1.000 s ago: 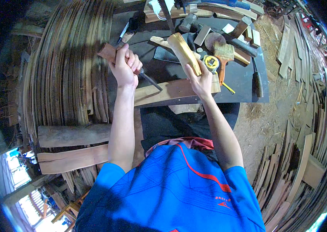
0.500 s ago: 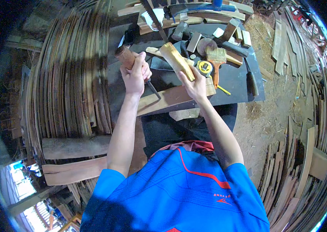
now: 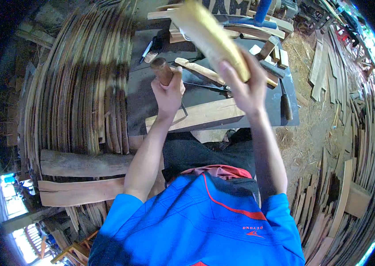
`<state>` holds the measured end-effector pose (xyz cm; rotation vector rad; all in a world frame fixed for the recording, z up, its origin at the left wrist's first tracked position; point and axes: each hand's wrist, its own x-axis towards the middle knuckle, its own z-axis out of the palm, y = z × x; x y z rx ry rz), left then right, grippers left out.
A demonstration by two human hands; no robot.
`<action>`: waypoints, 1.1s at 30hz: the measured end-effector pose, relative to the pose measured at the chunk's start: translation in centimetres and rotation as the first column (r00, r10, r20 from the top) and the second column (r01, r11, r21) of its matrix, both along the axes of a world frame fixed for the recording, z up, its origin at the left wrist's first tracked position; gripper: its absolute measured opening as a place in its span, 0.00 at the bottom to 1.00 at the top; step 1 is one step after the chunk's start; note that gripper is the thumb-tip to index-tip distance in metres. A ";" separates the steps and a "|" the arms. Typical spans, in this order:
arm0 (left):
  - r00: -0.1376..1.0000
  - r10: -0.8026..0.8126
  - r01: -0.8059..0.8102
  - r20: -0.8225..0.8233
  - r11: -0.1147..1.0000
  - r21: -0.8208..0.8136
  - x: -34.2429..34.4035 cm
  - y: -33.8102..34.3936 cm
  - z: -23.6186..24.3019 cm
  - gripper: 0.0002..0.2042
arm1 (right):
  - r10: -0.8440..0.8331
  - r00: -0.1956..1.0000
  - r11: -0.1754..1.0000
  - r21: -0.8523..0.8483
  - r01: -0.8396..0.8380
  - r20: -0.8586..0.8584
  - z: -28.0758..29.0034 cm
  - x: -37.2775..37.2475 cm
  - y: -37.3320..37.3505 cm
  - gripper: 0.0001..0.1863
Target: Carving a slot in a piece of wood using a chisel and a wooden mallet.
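My left hand (image 3: 168, 94) is closed around the brown wooden handle of a chisel (image 3: 160, 67). The chisel's narrow blade points down and its tip meets the upper face of a pale wooden board (image 3: 212, 113), which lies along the near edge of the dark worktable (image 3: 136, 99). High above the table, my right hand (image 3: 248, 88) grips one end of a thick yellowish wooden mallet (image 3: 212, 35). Its raised far end is blurred and looms large. Behind it, much of the tabletop's middle is hidden, including the spot where the brush and tape measure lay.
A pale, handle-like wooden piece (image 3: 200, 71) lies beyond the board. Small wood blocks (image 3: 268, 48) and a dark-handled tool (image 3: 286, 106) occupy the table's right side; a blue clamp (image 3: 262, 13) stands at the back. Stacked planks (image 3: 79, 88) rise on the left.
My right hand has lifted the mallet up and slightly right, toward the camera. My left hand has shifted a little right and down in view, still holding the chisel at the board.
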<state>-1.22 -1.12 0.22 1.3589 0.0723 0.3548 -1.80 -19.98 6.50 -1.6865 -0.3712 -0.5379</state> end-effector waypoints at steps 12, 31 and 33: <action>0.993 0.086 -0.080 0.077 0.994 -0.073 -0.6 -1.3 0.0 0.14 | 0.025 0.953 0.958 -0.280 0.063 0.302 9.5 -3.1 0.8 0.23; 1.000 0.031 -0.031 -0.006 0.980 -0.199 -0.1 1.6 -0.3 0.12 | 0.034 0.985 0.993 0.120 -0.013 -0.169 0.3 -1.7 1.4 0.25; 0.986 0.143 -0.152 -0.089 0.982 -0.110 0.1 2.3 1.8 0.15 | -0.001 0.965 0.976 0.210 0.059 -0.264 -5.0 -0.8 1.9 0.25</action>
